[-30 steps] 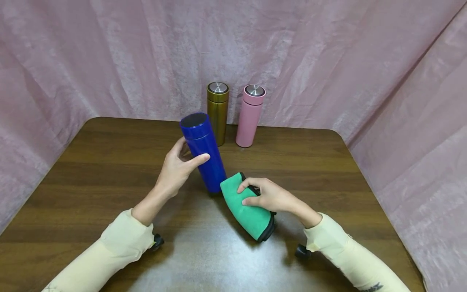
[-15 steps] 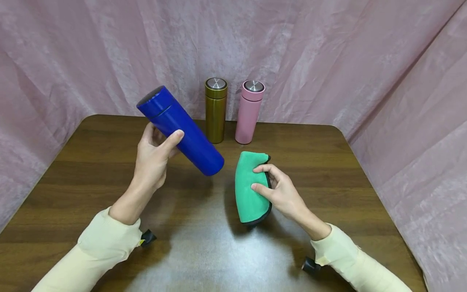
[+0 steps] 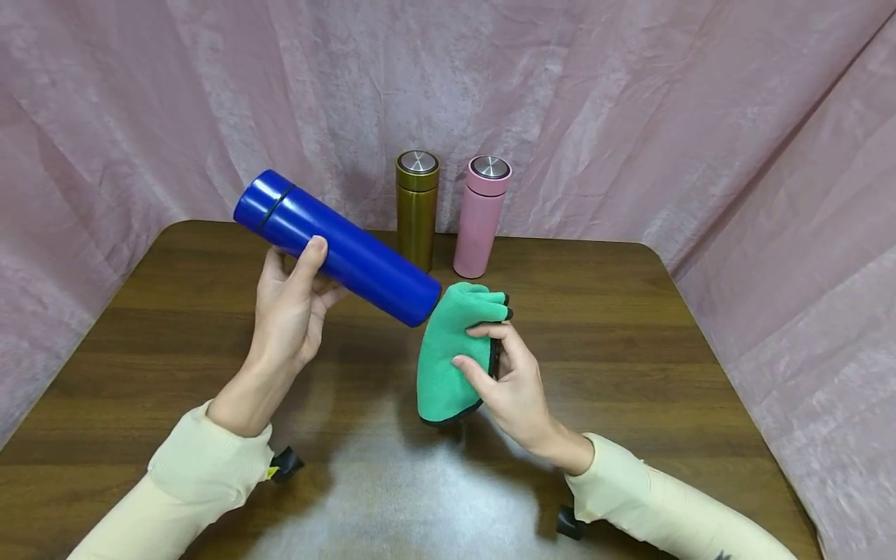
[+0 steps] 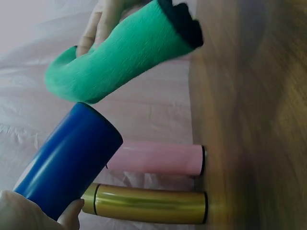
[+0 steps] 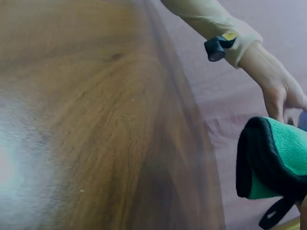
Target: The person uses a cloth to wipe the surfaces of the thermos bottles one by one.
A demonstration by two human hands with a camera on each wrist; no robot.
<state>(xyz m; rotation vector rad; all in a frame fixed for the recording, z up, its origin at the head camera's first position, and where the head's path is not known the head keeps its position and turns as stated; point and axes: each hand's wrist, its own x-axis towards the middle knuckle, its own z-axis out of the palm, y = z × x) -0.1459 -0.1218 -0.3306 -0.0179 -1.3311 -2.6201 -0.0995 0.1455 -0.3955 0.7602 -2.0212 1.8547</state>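
A blue thermos bottle (image 3: 343,249) is tilted above the table, its capped end up to the left and its base down to the right. My left hand (image 3: 283,319) grips it round the middle, thumb on the near side. In my right hand (image 3: 514,389) a folded green cloth (image 3: 448,365) with black edging is pinched between thumb and fingers. The upper part of the cloth is right at the bottle's base; in the left wrist view the cloth (image 4: 115,62) appears close above the base of the bottle (image 4: 72,158). Whether they touch I cannot tell.
Behind the hands a gold thermos bottle (image 3: 417,214) and a pink thermos bottle (image 3: 481,218) stand upright near the back edge of the brown wooden table (image 3: 595,311). Pink curtains (image 3: 595,101) hang behind and to the right.
My left hand has lifted the blue thermos bottle off the table and tipped it further towards horizontal, capped end left. My right hand first drew the cloth away, then brought it back towards the bottle's base.
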